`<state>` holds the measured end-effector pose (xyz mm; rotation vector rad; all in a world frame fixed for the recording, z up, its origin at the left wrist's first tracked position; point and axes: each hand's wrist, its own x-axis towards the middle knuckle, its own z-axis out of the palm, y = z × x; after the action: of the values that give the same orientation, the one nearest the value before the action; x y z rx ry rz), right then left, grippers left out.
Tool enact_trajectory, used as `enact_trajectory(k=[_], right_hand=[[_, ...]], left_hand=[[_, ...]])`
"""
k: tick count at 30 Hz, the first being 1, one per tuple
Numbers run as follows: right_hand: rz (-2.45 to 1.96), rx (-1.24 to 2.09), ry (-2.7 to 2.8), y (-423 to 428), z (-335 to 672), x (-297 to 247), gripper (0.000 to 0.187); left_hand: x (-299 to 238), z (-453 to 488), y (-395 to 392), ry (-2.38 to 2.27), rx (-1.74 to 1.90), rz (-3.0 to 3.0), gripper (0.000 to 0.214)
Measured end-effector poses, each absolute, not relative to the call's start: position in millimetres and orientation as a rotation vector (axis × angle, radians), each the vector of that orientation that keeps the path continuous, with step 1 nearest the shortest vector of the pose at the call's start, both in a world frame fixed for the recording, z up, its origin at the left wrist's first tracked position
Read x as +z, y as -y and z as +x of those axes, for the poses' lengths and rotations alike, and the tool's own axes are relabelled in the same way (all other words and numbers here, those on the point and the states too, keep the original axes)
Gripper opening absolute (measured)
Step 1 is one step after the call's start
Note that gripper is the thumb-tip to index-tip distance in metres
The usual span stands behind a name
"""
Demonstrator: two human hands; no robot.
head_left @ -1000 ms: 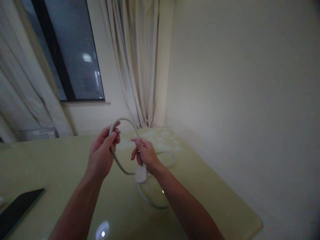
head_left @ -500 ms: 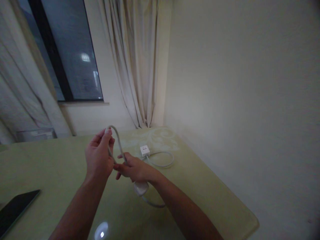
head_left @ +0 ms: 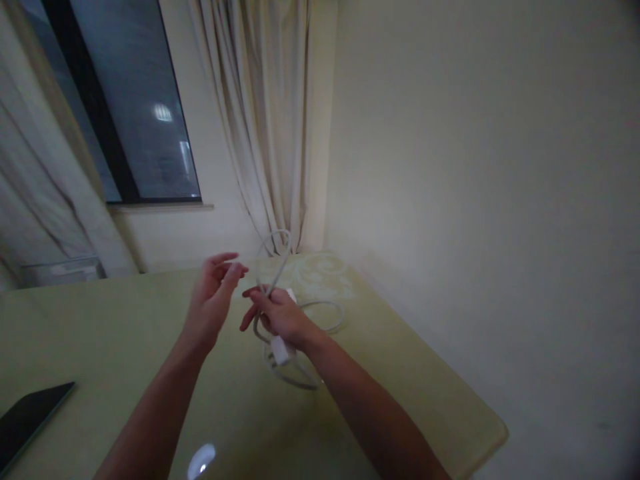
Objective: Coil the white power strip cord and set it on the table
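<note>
My right hand is closed around a white power cable, which rises in a loop above the fingers. A white plug hangs just below that hand, and more cable curls on the table under it. My left hand is beside the loop with fingers stretched out and apart, holding nothing. The cable's white socket block lies on the table behind my right hand, mostly hidden by it.
A pale green table fills the lower view; its right edge runs near a bare wall. A dark phone or tablet lies at the left edge. Cream curtains and a dark window stand behind.
My left hand has let go of the cable and opened. My right hand has taken the loop, which now stands up above it. The view has shifted slightly right.
</note>
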<state>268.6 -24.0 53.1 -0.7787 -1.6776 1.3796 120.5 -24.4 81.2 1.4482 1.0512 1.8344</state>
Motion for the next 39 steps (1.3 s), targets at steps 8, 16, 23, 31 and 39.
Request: enact_trajectory(k=[8,16,23,31,39], right_hand=[[-0.585,1.344,1.373,14.8,304.0,77.6,0.057],[-0.460,1.136,1.143,30.0,336.6,112.8,0.038],[-0.466,0.906,1.039,37.6,357.0,125.6,0.036],[-0.620,0.385,0.856,24.8,380.2,122.9,0.033],[-0.974,-0.149,1.036,25.0,392.9,119.7,0.027]], left_hand=[[53.2,140.0,25.6,-0.860,0.931,1.741,0.065],[32.3,138.8,10.8,-0.887,0.717,1.906,0.055],[15.0,119.7,-7.5,-1.058,0.488,2.056,0.058],[24.7,107.7,-1.0,-0.942,0.768,1.974,0.059],[28.7,89.8,-11.4,-1.146,0.811,2.078,0.045]])
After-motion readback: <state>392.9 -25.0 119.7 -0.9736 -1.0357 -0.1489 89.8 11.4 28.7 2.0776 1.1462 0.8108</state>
